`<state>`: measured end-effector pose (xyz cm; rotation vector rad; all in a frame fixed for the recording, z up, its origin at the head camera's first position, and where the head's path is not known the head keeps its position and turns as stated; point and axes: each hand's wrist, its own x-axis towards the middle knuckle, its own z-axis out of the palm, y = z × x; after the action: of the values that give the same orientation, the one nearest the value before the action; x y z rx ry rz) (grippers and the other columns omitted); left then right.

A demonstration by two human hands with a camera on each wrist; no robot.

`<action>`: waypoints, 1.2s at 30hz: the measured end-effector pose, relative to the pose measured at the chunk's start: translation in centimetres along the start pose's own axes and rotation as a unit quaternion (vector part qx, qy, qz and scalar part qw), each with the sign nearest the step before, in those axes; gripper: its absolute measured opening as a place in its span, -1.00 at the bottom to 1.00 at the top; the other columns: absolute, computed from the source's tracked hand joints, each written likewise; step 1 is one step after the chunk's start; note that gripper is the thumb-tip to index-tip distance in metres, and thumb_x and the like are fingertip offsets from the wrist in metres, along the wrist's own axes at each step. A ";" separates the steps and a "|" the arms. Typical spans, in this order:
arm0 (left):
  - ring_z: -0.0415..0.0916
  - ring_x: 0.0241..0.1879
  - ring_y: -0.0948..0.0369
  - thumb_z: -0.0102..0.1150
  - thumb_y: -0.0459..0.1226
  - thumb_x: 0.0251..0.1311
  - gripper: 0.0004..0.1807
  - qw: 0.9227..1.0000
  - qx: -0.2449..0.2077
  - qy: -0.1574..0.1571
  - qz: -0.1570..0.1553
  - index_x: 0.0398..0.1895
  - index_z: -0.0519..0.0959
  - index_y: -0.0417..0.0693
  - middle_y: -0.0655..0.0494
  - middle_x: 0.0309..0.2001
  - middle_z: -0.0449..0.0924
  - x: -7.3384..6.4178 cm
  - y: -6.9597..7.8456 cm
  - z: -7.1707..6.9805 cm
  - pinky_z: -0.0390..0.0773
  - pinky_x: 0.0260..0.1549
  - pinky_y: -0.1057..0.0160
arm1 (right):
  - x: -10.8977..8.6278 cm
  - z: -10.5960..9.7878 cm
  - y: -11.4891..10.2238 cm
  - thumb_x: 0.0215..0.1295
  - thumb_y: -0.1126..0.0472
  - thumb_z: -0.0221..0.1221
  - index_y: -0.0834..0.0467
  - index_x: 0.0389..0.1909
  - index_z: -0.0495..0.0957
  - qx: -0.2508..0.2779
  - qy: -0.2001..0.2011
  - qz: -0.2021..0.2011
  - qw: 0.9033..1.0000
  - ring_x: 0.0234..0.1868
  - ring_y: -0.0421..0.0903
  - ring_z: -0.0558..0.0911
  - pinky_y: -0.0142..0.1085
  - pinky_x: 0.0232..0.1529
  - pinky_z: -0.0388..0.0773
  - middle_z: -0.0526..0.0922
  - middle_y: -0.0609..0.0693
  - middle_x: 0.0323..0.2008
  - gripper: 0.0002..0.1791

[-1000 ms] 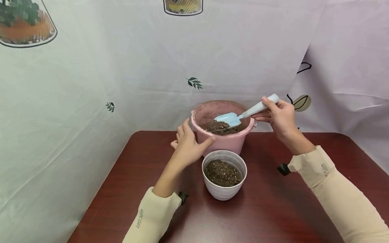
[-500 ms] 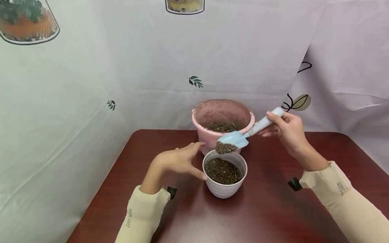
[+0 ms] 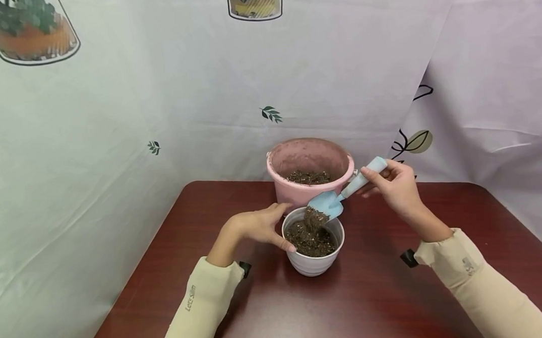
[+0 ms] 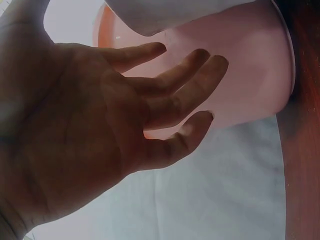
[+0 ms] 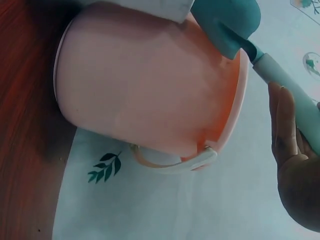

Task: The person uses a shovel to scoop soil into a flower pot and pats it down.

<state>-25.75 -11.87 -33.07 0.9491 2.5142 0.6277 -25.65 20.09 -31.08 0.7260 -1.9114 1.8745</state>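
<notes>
My right hand (image 3: 396,188) holds a light blue hand trowel (image 3: 329,203) by its handle. The blade tips down over the white flower pot (image 3: 312,264), with dark soil spilling off its tip onto the soil (image 3: 305,242) inside. At the pot's left side is my left hand (image 3: 257,227), thumb at the rim and fingers stretched toward the bucket. In the left wrist view its fingers (image 4: 192,95) are spread and loosely bent, not wrapped round anything; whether the thumb presses the pot cannot be told.
Right behind the pot stands a pink bucket (image 3: 294,190) with soil at the bottom. Its pale handle (image 5: 175,164) hangs down on the side in the right wrist view. Everything rests on a dark red table (image 3: 376,300), backed by a white printed cloth (image 3: 203,81).
The trowel came out of the bucket loaded with soil, moved over the pot and tilted down. My left hand left the bucket rim and came to the pot's left side.
</notes>
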 end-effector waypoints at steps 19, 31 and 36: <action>0.18 0.38 0.09 0.52 0.06 -0.03 0.12 1.000 -0.003 -0.013 0.002 0.51 0.08 -0.09 -0.07 0.35 0.24 0.0 0.0 -0.1 0.23 0.34 0.08 | -1.2 0.1 -1.5 0.14 0.66 0.19 0.51 -0.14 0.54 -0.109 -0.061 -0.082 0.989 -0.59 -0.22 0.60 -0.43 -0.54 0.55 0.69 -0.06 -0.34 -0.76; 0.20 0.40 -0.03 0.52 0.05 -0.03 0.18 1.000 -0.011 0.003 0.011 0.52 0.01 -0.20 -0.16 0.38 0.25 -0.4 -0.4 -0.3 0.23 0.34 0.05 | 0.5 -0.9 -2.6 0.32 0.53 0.15 0.59 -0.13 0.48 0.044 -0.086 -0.126 0.987 -0.44 -0.11 0.73 -0.31 -0.62 0.59 0.76 0.14 -0.23 -0.82; -0.17 0.52 -0.06 0.46 0.09 0.03 0.31 0.997 -0.056 0.041 -0.020 0.56 -0.26 -0.22 -0.30 0.52 -0.17 -0.8 -0.5 -0.8 0.06 0.41 -0.01 | 2.0 -1.1 -3.1 0.43 0.44 0.06 0.45 -0.09 0.51 0.144 -0.046 -0.077 0.986 -0.38 -0.01 0.77 -0.32 -0.57 0.61 0.75 0.21 -0.24 -0.85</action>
<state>-25.87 -13.03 -32.50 0.8478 2.5327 0.8011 -25.55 21.00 -27.37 1.0333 -1.5996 2.0718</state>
